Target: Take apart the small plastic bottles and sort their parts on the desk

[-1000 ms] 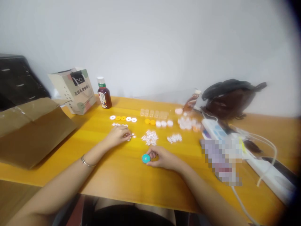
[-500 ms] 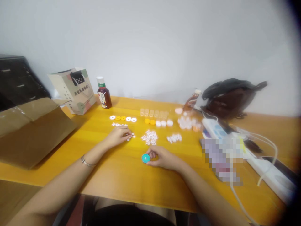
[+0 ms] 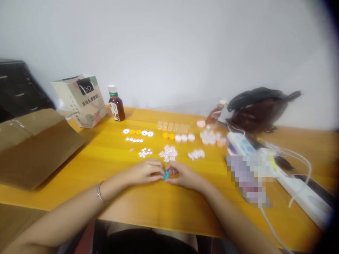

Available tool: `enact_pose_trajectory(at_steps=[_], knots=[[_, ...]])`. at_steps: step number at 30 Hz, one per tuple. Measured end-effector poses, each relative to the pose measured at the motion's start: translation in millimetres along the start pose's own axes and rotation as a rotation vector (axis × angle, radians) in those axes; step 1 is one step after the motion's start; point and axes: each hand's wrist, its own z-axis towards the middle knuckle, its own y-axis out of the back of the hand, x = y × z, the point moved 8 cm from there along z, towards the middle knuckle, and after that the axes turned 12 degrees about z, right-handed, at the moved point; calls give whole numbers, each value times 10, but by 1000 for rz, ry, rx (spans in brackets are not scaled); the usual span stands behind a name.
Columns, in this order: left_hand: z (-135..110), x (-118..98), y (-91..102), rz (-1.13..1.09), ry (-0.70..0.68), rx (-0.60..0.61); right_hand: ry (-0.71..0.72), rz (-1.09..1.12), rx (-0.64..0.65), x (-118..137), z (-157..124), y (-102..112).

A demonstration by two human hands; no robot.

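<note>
Over the front of the table, my right hand point(image 3: 182, 174) pinches a small round teal cap point(image 3: 166, 175) at its right side. The fingertips of my left hand point(image 3: 149, 171) are pressed together against the cap's left side; whatever lies between them is too small and covered to make out. Just beyond my left hand lies a loose group of small white discs point(image 3: 145, 152). White flower-shaped pieces point(image 3: 168, 153) are heaped beyond the cap, with a pile of small clear-white pieces point(image 3: 196, 154) to their right.
Behind are rows of white and yellow rings point(image 3: 138, 132), yellow and white caps point(image 3: 172, 137) and clear cups point(image 3: 171, 127). A cardboard box point(image 3: 39, 148), a paper bag point(image 3: 82, 102) and a bottle point(image 3: 116, 106) stand left. Power strips point(image 3: 304, 197), cables and a dark bag point(image 3: 259, 109) lie right.
My left hand has moved right and nearer, from the small white discs to the teal cap. The cap has turned and shows less of its face. My right hand has barely moved.
</note>
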Motion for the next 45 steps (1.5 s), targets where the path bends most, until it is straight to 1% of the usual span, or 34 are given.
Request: enact_pose_trajectory(at_steps=[4, 6, 9, 13, 19, 23, 30, 33, 40, 45], knots=[[-3, 78, -24, 13, 42, -28, -3, 9, -13, -35, 13, 9], [-6, 104, -38, 51, 33, -35, 3, 5, -17, -41, 17, 13], [-5, 102, -61, 199, -2, -37, 24, -18, -18, -35, 21, 17], [11, 42, -83, 432, -58, -39, 50, -46, -20, -30, 26, 26], [18, -60, -85, 609, -148, -31, 38, -23, -35, -53, 24, 25], [10, -86, -62, 652, -191, -44, 32, -7, -63, -39, 12, 38], [-12, -189, -95, 747, -344, -51, 27, -20, -55, -17, 20, 59], [-19, -219, -109, 793, -385, -64, 32, -22, -54, -27, 22, 62], [-2, -231, -85, 789, -388, -92, 40, -19, -54, -17, 22, 60], [17, -184, -79, 752, -334, -105, 19, -21, -40, -43, 25, 55]])
